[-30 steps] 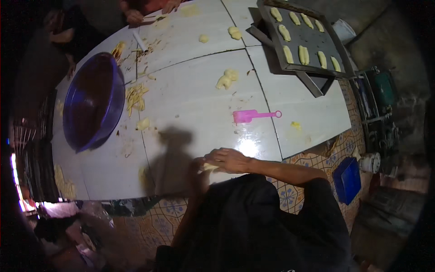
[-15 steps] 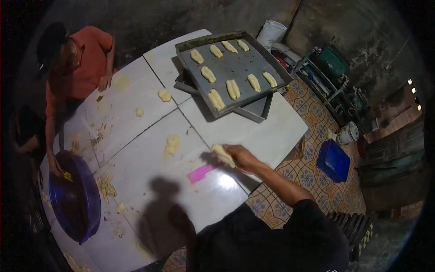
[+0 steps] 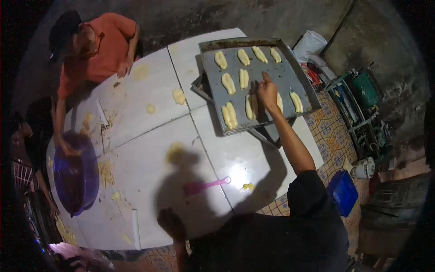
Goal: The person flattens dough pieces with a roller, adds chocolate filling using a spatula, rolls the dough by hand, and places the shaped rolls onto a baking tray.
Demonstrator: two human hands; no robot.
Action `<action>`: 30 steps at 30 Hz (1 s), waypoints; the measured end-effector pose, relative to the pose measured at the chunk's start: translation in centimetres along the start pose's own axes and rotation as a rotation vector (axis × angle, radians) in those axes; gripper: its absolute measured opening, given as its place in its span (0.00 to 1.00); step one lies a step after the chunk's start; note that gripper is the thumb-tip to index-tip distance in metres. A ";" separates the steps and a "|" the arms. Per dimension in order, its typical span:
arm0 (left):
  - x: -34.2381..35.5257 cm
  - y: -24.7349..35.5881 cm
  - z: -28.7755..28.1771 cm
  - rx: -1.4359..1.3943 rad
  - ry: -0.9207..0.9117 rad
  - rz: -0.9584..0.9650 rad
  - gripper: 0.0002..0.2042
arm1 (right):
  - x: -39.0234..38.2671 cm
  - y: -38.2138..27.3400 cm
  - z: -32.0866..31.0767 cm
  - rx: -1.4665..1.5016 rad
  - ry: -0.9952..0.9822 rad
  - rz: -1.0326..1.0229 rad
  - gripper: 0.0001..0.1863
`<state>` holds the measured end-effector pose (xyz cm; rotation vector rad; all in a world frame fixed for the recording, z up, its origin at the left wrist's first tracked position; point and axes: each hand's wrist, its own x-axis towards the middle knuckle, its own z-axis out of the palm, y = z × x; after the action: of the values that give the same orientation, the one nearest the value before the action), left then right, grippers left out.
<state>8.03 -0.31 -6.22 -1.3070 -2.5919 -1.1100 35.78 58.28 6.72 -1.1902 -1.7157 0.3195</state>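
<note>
My right hand (image 3: 268, 94) reaches over the dark metal baking tray (image 3: 267, 122), fingers apart, with nothing visible in them. Just left of its fingers lies a small ridged piece of dough (image 3: 244, 79). Several other long, pale dough pieces rest on the tray, such as one at the front left corner (image 3: 229, 115); my hand partly covers one at the front. My left hand (image 3: 171, 223) is low over the table's near edge, dark in shadow, its fingers hard to make out. Between my arms lies a pink plastic spatula (image 3: 206, 185) with a ring at its handle end.
Another tray (image 3: 260, 136) sits beneath the first. Dough lumps (image 3: 179, 96) and scraps dot the white table (image 3: 149, 136). A co-worker in an orange shirt (image 3: 90, 59) has a hand in a purple basin (image 3: 86, 181) at left. A blue crate (image 3: 342, 194) stands on the floor.
My right hand has moved from beside the pink spatula up to the tray. The dough it held is no longer in it, and a further piece lies on the tray. The view has shifted.
</note>
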 end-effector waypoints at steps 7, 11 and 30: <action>0.9 -0.6 0.1 -0.034 -0.101 0.199 0.15 | -29.7 -12.2 -13.8 0.001 -0.631 -0.088 0.32; 1.0 -1.4 0.3 0.301 0.019 0.323 0.15 | -39.2 -13.8 -12.5 -0.367 -0.686 0.079 0.40; 0.3 -12.0 -20.5 0.205 0.383 -0.027 0.18 | -47.9 -37.3 9.4 0.016 -1.212 -0.796 0.36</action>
<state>-6.34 -17.34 2.17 -0.9160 -2.3682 -0.9546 8.62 3.59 0.03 -0.1021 -3.0240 0.6068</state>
